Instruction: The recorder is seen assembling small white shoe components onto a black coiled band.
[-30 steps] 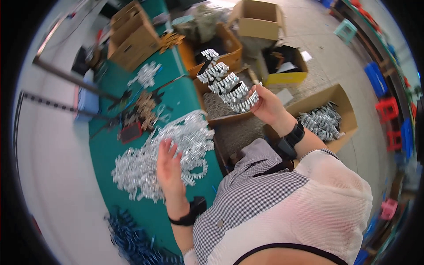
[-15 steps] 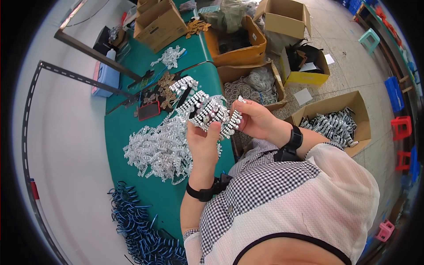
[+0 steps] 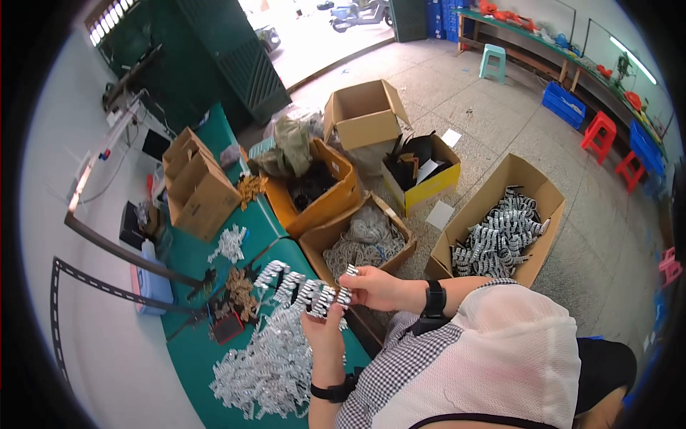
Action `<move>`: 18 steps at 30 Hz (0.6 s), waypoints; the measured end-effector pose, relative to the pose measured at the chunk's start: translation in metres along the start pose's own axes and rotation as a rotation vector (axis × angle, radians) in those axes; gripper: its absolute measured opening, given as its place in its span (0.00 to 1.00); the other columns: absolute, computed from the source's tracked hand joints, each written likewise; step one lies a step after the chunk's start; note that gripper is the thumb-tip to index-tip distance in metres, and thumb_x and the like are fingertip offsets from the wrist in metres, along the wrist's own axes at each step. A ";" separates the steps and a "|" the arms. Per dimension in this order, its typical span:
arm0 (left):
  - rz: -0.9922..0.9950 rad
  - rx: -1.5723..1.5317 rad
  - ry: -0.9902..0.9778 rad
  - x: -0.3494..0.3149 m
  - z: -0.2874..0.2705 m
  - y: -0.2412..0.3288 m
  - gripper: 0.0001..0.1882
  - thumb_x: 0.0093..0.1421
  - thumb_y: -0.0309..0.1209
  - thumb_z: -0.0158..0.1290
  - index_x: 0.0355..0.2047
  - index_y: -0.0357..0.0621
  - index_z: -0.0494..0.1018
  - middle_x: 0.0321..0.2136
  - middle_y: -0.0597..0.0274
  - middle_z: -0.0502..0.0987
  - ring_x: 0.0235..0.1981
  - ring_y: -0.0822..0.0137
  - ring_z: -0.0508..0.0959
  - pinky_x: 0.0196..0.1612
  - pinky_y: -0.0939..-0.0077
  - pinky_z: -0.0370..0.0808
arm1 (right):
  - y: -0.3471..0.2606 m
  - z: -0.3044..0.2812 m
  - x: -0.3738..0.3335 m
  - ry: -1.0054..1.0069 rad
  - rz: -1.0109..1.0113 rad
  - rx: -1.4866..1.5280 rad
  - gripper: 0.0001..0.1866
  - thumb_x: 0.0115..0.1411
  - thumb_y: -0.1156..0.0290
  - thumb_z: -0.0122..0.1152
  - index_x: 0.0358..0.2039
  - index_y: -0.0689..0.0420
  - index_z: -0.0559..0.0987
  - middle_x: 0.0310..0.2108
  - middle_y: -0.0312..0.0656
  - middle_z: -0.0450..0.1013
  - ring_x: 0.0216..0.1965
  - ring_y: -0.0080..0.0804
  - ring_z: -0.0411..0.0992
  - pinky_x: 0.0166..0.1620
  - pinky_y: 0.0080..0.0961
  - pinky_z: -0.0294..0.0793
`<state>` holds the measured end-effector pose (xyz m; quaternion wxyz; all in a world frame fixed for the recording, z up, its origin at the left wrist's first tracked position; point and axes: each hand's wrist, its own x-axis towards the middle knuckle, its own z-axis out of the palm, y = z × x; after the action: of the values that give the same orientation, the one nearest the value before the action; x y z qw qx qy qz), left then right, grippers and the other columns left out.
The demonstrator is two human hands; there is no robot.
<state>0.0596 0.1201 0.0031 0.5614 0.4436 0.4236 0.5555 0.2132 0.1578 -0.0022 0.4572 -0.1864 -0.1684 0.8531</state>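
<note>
A silver rhinestone strip [image 3: 309,294] with dark backing winds in wavy loops between my hands. My left hand [image 3: 324,330] grips it from below, thumb pressed on the rhinestones. At the strip's right end, my right hand [image 3: 373,287] pinches it between thumb and fingers. Beneath and to the left, a large heap of silver strips [image 3: 264,365] lies on the green table [image 3: 187,361]. Part of that heap is hidden behind my left hand and the held strip.
Right of me, an open carton [image 3: 544,229] holds many silver-and-black strips. Beyond my hands stand a carton of pale cords [image 3: 361,247], an orange box [image 3: 346,175] and a yellow box [image 3: 436,187]. Bronze-coloured pieces [image 3: 243,293] and a red-edged phone [image 3: 227,327] lie on the table.
My view has swung up and to the right, bringing in the doorway and more floor. The blue-and-black strips have left view. Both hands still hold the rhinestone strip.
</note>
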 end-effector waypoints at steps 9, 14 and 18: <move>-0.420 0.038 -0.094 -0.008 -0.014 -0.017 0.26 0.58 0.27 0.49 0.55 0.34 0.56 0.49 0.53 0.66 0.45 0.62 0.71 0.46 0.68 0.71 | -0.039 -0.073 0.004 0.343 -0.231 -0.139 0.07 0.55 0.67 0.58 0.25 0.55 0.72 0.21 0.33 0.68 0.21 0.20 0.65 0.25 0.19 0.65; -0.469 0.074 -0.120 -0.027 -0.052 -0.028 0.21 0.58 0.29 0.49 0.51 0.32 0.61 0.41 0.52 0.72 0.40 0.63 0.74 0.43 0.71 0.72 | -0.094 -0.194 -0.026 0.869 -0.409 -0.306 0.11 0.53 0.65 0.61 0.21 0.55 0.71 0.16 0.33 0.66 0.16 0.23 0.62 0.20 0.21 0.61; -0.489 0.063 0.009 -0.049 -0.086 -0.033 0.20 0.59 0.29 0.48 0.49 0.32 0.62 0.38 0.52 0.73 0.36 0.64 0.75 0.39 0.73 0.74 | -0.154 -0.306 -0.084 1.289 -0.819 -0.545 0.16 0.51 0.57 0.62 0.18 0.54 0.70 0.13 0.33 0.66 0.12 0.22 0.60 0.15 0.22 0.56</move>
<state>-0.0171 0.0736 -0.0506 0.6631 0.3429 0.5379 0.3916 0.5115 0.2038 -0.1854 0.6788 -0.6699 -0.1286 0.2719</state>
